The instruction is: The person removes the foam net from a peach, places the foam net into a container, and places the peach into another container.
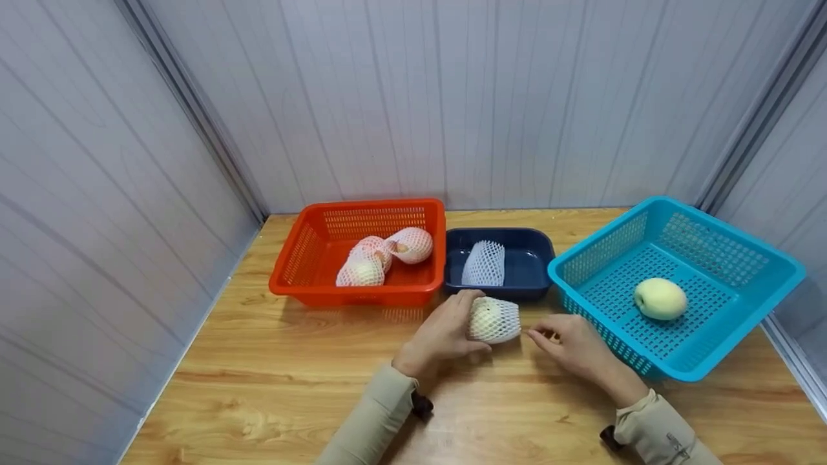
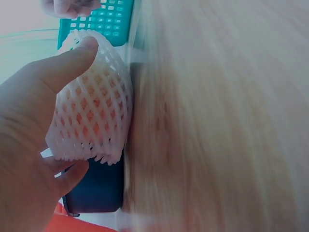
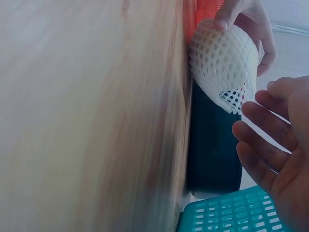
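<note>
My left hand (image 1: 446,330) grips a pale yellow apple in a white foam net sleeve (image 1: 496,321), above the wooden table in front of the navy tub. In the left wrist view, the thumb lies along one side of the foam net (image 2: 94,108), with fingertips near one end of it. The sleeve's loose end points toward my right hand (image 1: 574,345). That hand hovers just beside it, and the right wrist view shows its fingers (image 3: 263,126) loosely bent with nothing between them. A bare pale yellow apple (image 1: 660,299) lies in the teal basket.
At the left stands a red basket (image 1: 362,297) with several net-wrapped apples (image 1: 413,245). Beside it, a navy tub (image 1: 530,265) holds an empty foam net (image 1: 484,263). The teal basket (image 1: 723,255) sits angled at the right. Panel walls (image 1: 387,110) enclose the wooden table (image 1: 271,387).
</note>
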Motion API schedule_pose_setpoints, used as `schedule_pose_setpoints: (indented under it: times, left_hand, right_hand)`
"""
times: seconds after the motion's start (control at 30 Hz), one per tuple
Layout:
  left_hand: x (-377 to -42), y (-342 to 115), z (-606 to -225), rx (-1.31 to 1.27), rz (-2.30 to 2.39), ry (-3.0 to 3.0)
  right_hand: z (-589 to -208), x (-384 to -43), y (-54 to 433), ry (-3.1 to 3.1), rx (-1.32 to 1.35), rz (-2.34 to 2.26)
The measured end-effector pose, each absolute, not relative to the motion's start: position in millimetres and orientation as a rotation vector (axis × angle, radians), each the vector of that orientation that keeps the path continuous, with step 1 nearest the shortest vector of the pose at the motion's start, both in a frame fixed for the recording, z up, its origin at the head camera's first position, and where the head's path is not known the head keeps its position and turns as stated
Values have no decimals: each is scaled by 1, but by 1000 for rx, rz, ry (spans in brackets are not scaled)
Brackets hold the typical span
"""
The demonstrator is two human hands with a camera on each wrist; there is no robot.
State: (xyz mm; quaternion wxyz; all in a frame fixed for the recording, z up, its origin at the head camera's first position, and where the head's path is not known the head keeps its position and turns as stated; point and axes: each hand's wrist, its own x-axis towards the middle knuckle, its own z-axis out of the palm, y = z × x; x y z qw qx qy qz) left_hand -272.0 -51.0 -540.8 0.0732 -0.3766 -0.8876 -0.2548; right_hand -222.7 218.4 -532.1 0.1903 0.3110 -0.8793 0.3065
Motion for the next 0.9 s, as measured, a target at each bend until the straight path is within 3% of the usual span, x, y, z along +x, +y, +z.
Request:
schedule_pose_setpoints:
  times: [0.5, 0.9]
  left_hand:
    - [-254, -84, -521, -986, -970, -2759]
    - [-239, -106, -535, -794, -1890, -2506]
  right_hand:
    - [-530, -217, 221, -2522, 868, 869]
    - [-536, -212, 226, -2501, 878, 930]
